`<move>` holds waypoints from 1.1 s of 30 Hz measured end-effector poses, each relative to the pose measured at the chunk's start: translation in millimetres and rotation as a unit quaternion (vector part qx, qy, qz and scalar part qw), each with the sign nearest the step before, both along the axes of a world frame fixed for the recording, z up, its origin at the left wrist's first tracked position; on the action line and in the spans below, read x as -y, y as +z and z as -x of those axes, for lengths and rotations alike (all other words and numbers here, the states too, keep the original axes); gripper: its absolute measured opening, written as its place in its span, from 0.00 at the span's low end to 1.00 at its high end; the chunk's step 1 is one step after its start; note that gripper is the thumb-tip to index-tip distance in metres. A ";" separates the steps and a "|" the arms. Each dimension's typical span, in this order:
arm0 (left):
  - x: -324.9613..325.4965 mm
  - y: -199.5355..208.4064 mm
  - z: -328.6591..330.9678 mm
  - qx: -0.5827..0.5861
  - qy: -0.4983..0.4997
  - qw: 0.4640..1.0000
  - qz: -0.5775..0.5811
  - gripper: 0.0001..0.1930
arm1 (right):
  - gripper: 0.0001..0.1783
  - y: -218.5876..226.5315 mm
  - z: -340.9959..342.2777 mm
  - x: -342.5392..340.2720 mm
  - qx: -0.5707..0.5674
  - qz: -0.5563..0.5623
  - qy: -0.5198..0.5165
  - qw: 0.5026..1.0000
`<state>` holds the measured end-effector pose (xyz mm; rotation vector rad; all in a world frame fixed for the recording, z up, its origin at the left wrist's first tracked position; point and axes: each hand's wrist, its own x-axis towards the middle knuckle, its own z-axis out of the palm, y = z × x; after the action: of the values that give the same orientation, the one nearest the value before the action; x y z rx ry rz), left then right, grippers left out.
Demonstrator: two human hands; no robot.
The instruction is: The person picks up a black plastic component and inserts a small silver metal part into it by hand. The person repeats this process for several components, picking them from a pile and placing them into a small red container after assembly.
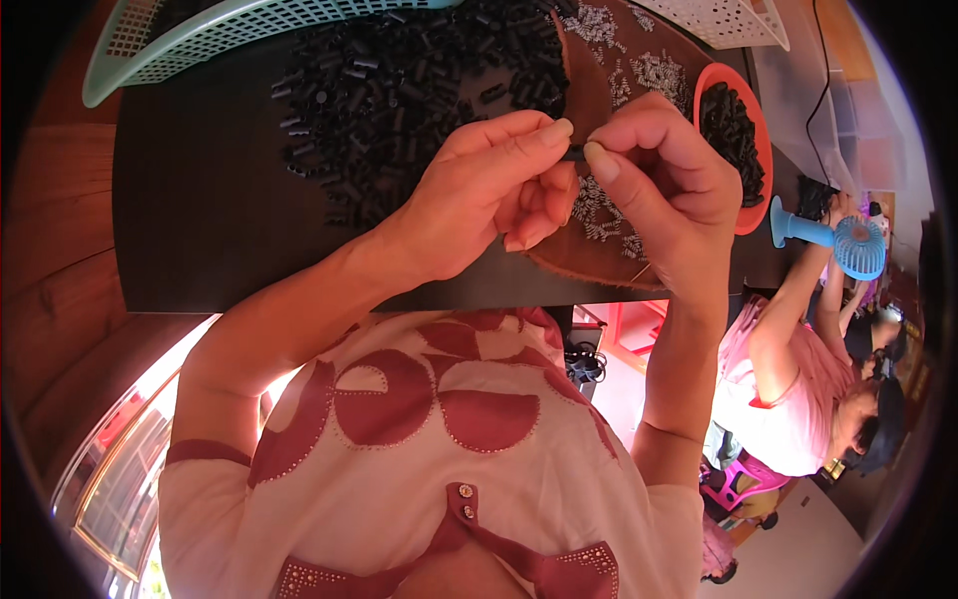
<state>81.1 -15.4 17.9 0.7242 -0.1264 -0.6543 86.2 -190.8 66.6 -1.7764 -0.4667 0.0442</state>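
Note:
My left hand (489, 190) and my right hand (669, 185) meet above the table. Both pinch a small black cylindrical part (576, 154) between thumb and forefinger, and the fingertips hide most of it. The other fingers of each hand are curled in. Left of and beyond my hands spreads a big heap of short black plastic cylinders (389, 95). Beneath my hands lies a brown mat (589, 85) carrying scattered small metal springs (596, 215). On the right, next to my right hand, an orange-red bowl (762, 165) holds many slim black pieces (731, 140).
A pale green plastic basket (230, 40) stands at the far left, and a white perforated basket (723, 22) at the far right. The dark table (210, 220) ends close to my body. Right of the bowl is a small blue fan (833, 240). Another person (788, 389) works on the right.

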 end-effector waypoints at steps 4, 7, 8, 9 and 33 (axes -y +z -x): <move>-0.8 0.0 -0.1 0.002 0.003 1.000 0.002 0.16 | 0.05 0.3 5.5 -4.4 0.096 0.088 -0.033 0.991; -2.5 0.0 0.8 0.003 0.005 1.000 -0.001 0.15 | 0.06 -3.4 10.3 -7.6 0.188 0.136 -0.042 0.972; -3.2 0.0 1.3 -0.004 0.002 1.000 -0.004 0.15 | 0.07 -5.5 11.9 -8.4 0.215 0.141 -0.045 0.965; -3.0 1.4 1.7 -0.003 0.003 1.000 -0.004 0.15 | 0.07 -4.1 14.5 -8.9 0.216 0.141 -0.044 0.965; -19.2 16.8 6.5 0.036 -0.103 0.992 -0.059 0.11 | 0.08 -32.7 -59.6 -45.4 0.203 0.344 -0.028 0.916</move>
<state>74.5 3.8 34.8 0.8566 -0.2328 -0.8373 145.8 -145.5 33.9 -2.5093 -0.7631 -0.2348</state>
